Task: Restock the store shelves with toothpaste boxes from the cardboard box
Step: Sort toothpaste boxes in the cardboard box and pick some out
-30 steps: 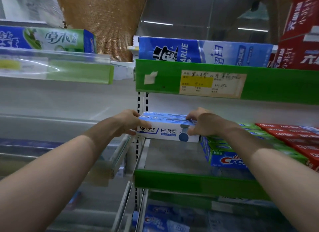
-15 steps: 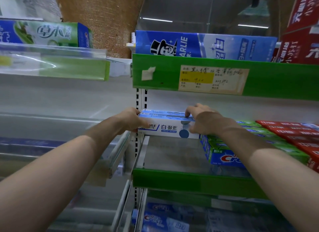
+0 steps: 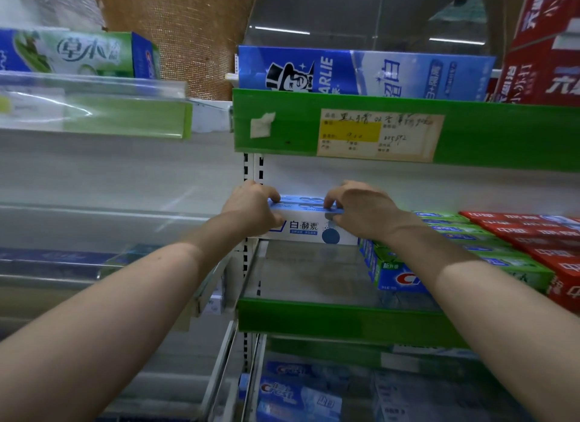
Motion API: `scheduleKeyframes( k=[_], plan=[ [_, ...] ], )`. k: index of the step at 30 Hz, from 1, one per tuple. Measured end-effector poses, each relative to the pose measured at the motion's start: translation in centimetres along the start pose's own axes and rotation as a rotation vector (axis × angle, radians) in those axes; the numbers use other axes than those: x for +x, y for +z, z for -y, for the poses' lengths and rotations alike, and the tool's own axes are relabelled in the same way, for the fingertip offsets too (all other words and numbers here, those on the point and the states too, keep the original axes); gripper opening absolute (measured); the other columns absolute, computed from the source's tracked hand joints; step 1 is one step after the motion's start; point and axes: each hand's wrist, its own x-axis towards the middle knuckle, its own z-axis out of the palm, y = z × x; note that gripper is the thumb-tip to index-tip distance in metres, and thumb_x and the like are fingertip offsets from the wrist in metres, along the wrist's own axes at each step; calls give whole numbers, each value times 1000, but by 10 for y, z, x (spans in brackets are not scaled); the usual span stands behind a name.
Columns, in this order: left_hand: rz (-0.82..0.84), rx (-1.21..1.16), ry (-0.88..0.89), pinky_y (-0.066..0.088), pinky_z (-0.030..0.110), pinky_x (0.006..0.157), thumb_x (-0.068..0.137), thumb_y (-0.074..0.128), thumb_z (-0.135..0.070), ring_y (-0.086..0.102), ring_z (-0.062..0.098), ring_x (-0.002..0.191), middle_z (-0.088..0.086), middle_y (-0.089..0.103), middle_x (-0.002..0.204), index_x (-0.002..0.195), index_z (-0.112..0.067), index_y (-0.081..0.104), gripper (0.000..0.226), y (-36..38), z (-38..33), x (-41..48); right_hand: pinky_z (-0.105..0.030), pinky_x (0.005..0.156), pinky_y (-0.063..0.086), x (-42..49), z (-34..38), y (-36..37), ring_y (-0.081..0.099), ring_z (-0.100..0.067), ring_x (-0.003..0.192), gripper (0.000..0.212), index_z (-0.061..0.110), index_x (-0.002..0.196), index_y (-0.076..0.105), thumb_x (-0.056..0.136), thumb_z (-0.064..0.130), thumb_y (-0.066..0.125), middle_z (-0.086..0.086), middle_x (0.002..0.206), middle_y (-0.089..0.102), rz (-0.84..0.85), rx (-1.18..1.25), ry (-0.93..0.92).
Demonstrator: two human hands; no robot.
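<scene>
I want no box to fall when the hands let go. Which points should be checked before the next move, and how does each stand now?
1. Grip of left hand on the toothpaste boxes, left end: ok.
2. Grip of right hand on their right end: ok.
3. They rest flat on the shelf: cannot tell.
4. They are level, not tilted: ok.
5. Clearance from the Crest boxes: cannot tell.

Light: dim and cool, coming from ceiling tubes (image 3: 279, 31) glowing overhead.
Glare: white streaks are shining across the clear price strip (image 3: 94, 107) at left.
Shadow: the lower boxes (image 3: 298, 396) are sitting in gloom, looking soft.
Blur: the left side is smearing.
Distortion: the edges are bowing outward.
</scene>
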Motion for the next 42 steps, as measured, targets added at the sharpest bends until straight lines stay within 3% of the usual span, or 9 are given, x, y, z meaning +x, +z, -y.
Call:
scheduleKeyframes(
  k=[13, 20, 22, 24, 28, 31, 34, 37, 42],
  plan=[
    [-140, 178, 74, 43, 29, 83, 89, 62, -29, 41, 22, 107, 3, 47, 109, 119, -26, 59, 31, 7, -11, -12, -30, 72, 37, 0, 27, 5, 54, -25, 99, 25, 21, 109, 61, 89, 9, 54, -5, 110, 56, -105, 1, 59],
    [-103, 161, 27, 50, 37, 89, 89, 59, -25, 46, 23, 109, 4, 51, 114, 121, -26, 60, 31, 3, -16, -17, -30, 79, 42, 2, 40, -3, 57, -26, 105, 28, 21, 112, 64, 87, 10, 56, -4, 117, 61, -58, 36, 176],
    [-149, 38, -22, 50, 38, 89, 86, 59, -20, 54, 25, 105, 6, 60, 115, 118, -25, 63, 33, -3, -14, -18, -28, 88, 42, 2, 47, -11, 56, -23, 113, 28, 27, 114, 64, 89, 18, 56, 1, 123, 60, -55, 204, 237],
    [-200, -257, -111, 51, 36, 88, 88, 58, -19, 60, 23, 99, 6, 65, 114, 118, -21, 65, 31, -10, -14, -21, -27, 92, 43, -1, 60, -15, 57, -20, 113, 24, 29, 110, 67, 89, 22, 56, 3, 123, 62, -130, 397, 278],
    [-227, -1025, -309, 46, 24, 63, 89, 53, -5, 57, 16, 71, 9, 66, 96, 109, -12, 66, 25, -33, -21, -47, -31, 86, 52, -18, 105, -16, 65, -22, 97, 12, 24, 88, 71, 88, 23, 59, -1, 102, 72, -356, 828, 288],
    [-258, -1348, -407, 49, 31, 69, 87, 51, 1, 62, 22, 74, 11, 68, 87, 92, -16, 66, 23, -47, -22, -79, -36, 80, 55, -42, 140, -10, 67, -20, 82, 16, 24, 70, 66, 85, 20, 63, 2, 82, 72, -423, 1118, 285],
    [-319, -1561, -430, 48, 27, 62, 89, 51, 2, 58, 15, 57, 4, 61, 64, 84, -16, 63, 22, -54, -11, -115, -33, 78, 56, -73, 170, -4, 66, -13, 77, 22, 27, 69, 66, 87, 14, 63, 5, 76, 70, -415, 1334, 216],
    [-375, -1656, -463, 42, 22, 53, 90, 48, 3, 50, 9, 44, 2, 54, 59, 85, -14, 60, 21, -57, 10, -147, -28, 77, 56, -95, 201, 4, 67, -9, 78, 17, 25, 79, 69, 89, 12, 63, 4, 79, 71, -361, 1389, 152],
    [-507, -1641, -601, 36, 21, 45, 92, 48, 0, 45, 9, 42, -2, 52, 48, 85, -13, 57, 18, -57, 54, -191, -40, 79, 57, -109, 251, 24, 69, -17, 77, 19, 24, 76, 69, 86, 9, 64, -2, 78, 72, -204, 1463, 63]
  ],
)
